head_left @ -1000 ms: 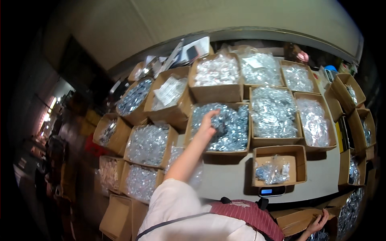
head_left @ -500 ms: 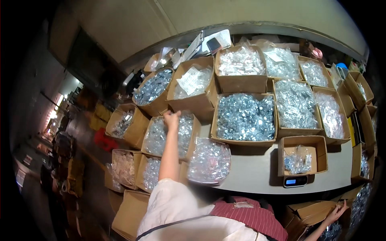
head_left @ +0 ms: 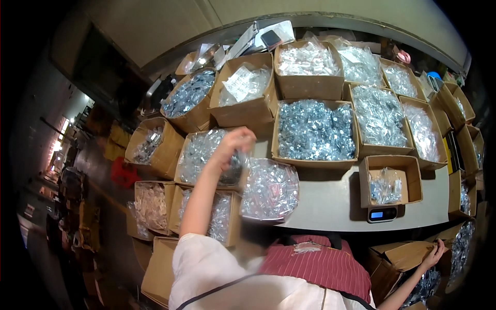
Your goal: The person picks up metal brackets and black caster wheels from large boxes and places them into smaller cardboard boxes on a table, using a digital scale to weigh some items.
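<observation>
My left hand (head_left: 235, 146) is raised over the right part of a cardboard box (head_left: 186, 181) of clear bags with small parts. Its fingers are curled together, and a blurred, shiny bit shows under them; I cannot make out what it is. Just to its right, a big clear bag (head_left: 269, 191) of small metal parts lies at the table's edge. Low on the right, my right hand (head_left: 434, 254) rests at a brown cardboard flap (head_left: 405, 254), its fingers stretched out. Below that flap, dark shiny parts (head_left: 423, 289) fill a box.
Several open cartons stand on the grey table (head_left: 325, 201), including a large box (head_left: 315, 132) of silvery parts. A small carton (head_left: 391, 186) with a few bags sits by a scale (head_left: 382, 214) with a lit display. More boxes are stacked at the right and lower left.
My left hand has moved right and toward me, from the far edge of the box to above its right part. My right hand stays by the flap. The view has shifted slightly.
</observation>
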Tool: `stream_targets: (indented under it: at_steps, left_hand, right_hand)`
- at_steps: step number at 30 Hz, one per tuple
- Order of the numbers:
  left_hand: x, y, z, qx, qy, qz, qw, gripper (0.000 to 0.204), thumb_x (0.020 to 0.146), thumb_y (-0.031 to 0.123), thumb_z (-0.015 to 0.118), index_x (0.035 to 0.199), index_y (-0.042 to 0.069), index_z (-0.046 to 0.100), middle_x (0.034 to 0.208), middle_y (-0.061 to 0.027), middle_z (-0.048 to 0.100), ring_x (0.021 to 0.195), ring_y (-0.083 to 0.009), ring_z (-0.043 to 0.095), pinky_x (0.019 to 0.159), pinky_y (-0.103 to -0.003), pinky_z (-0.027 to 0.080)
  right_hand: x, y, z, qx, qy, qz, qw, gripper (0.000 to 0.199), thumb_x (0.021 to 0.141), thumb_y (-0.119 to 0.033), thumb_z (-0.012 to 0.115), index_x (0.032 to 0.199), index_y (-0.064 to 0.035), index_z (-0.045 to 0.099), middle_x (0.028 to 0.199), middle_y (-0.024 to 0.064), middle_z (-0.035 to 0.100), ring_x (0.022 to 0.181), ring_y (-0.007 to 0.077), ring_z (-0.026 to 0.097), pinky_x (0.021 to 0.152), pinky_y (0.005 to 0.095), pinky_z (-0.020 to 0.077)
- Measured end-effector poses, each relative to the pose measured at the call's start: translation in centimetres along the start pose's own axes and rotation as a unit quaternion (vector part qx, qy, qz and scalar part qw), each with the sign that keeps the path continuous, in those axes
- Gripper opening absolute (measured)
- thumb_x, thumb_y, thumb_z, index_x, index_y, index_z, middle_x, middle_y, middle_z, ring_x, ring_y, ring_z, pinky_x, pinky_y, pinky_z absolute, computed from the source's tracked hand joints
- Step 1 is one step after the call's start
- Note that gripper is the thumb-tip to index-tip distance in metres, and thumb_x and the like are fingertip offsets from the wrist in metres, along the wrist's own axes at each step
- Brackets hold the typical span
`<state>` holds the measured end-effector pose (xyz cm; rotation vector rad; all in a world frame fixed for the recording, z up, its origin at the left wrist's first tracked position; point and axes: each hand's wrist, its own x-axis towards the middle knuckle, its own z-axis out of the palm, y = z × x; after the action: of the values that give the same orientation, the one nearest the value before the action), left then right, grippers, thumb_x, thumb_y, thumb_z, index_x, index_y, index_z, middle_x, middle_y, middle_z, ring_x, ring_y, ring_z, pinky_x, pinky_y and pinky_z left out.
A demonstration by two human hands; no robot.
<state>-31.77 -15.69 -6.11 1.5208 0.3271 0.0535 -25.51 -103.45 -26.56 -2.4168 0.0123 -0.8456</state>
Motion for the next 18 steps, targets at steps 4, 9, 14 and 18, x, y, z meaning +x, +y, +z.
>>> stream_targets:
  at_steps: [4,9,14,18]
  left_hand:
    - [-1.3,-3.7,4.4,0.534,0.061,0.02,0.843,0.051,0.077,0.053,0.072,0.087,0.003,0.073,0.078,-0.014,0.069,0.073,-0.0274,0.068,0.069,-0.038,0.052]
    - [0.2,-6.4,7.3,0.659,0.061,-0.012,0.749,0.057,0.076,0.059,0.069,0.083,0.003,0.073,0.081,-0.0196,0.069,0.078,-0.037,0.068,0.072,-0.045,0.052]
    - [2.1,-8.4,6.1,0.587,0.064,0.007,0.807,0.039,0.079,0.043,0.065,0.094,0.008,0.076,0.085,-0.0224,0.069,0.084,-0.0378,0.068,0.075,-0.045,0.053]
    - [2.5,-8.2,5.2,0.204,0.02,-0.065,0.977,0.021,0.083,0.021,0.063,0.081,0.002,0.07,0.069,-0.0045,0.064,0.062,-0.0172,0.059,0.059,-0.03,0.046]
  right_hand:
    - [0.3,-2.2,0.3,0.004,0.028,0.037,0.999,0.025,0.096,-0.009,0.051,0.117,0.0018,0.06,0.117,0.0105,0.06,0.11,0.0238,0.056,0.099,0.033,0.042]
    - [0.1,-0.9,-0.1,-0.029,0.021,0.009,0.999,0.024,0.095,-0.007,0.051,0.115,0.0009,0.061,0.116,0.0101,0.06,0.109,0.0236,0.056,0.098,0.0328,0.0422]
    - [-0.3,-0.3,0.0,0.018,-0.012,-0.02,1.0,0.023,0.088,0.002,0.049,0.107,0.0007,0.062,0.112,0.0105,0.06,0.109,0.0242,0.056,0.098,0.0326,0.043]
    - [-0.3,-1.4,0.4,0.091,0.002,0.028,0.995,0.024,0.088,0.005,0.046,0.104,0.001,0.064,0.115,0.0099,0.058,0.106,0.0218,0.057,0.093,0.0304,0.0466]
